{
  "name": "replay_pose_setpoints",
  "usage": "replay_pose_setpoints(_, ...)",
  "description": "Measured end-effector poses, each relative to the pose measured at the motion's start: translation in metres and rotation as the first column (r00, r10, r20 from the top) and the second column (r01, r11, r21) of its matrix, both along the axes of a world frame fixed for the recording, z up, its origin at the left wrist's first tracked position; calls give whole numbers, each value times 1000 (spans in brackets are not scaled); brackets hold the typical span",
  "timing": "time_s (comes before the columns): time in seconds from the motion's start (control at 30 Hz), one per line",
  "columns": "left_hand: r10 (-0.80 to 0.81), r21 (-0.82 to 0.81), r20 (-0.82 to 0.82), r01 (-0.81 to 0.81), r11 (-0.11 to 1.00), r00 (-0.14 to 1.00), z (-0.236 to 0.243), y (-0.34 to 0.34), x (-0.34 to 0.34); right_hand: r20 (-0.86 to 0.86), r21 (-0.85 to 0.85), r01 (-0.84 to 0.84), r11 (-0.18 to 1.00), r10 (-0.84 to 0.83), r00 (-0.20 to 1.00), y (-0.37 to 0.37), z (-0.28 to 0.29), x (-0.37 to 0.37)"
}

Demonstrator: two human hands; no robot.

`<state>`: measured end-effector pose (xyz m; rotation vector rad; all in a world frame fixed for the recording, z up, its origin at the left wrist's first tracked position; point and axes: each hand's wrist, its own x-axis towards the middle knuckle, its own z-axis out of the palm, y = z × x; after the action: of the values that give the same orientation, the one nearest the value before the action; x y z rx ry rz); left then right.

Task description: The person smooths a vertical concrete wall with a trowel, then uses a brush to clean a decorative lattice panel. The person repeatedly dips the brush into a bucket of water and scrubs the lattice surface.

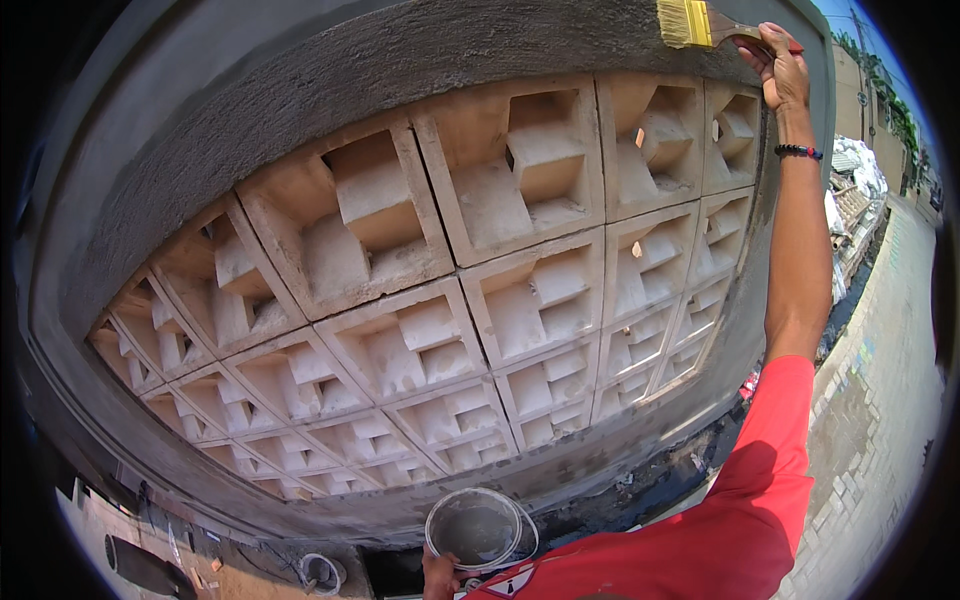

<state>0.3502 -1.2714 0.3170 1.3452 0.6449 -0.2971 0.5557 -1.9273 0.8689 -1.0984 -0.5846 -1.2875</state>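
Observation:
My right hand (785, 75), at the end of a raised arm, grips the handle of a wide paintbrush (690, 24) with pale yellow bristles. The bristles lie against the dark grey rough cement band (400, 50) above the block panel. Low in the view, my left hand (440, 577) is closed on the rim of a white bucket (430, 522). Grey, wet-looking material (475, 530) sits inside it. Between my hands spreads a wall of pale breeze blocks (520, 250) with square recesses, framed by grey cement.
A smaller white bucket (322, 573) stands on the ground at the lower left, near a black cylindrical object (145, 565). A wet, littered gutter (650, 490) runs along the wall's foot. White sacks (858, 175) are heaped beside the paved lane (890, 380) at right.

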Motion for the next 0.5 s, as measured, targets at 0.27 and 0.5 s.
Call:
replay_pose_setpoints(0.27, -58, 12, -13, 58, 998, 998, 1, -10, 8, 139, 60, 855, 516, -852, 504, -38, -17, -18)
replay_pose_setpoints(0.5, -94, 56, -22, 95, 994, 995, 14, -26, 24, 576, -224, 821, 525, -609, 546, 171, -79, -7)
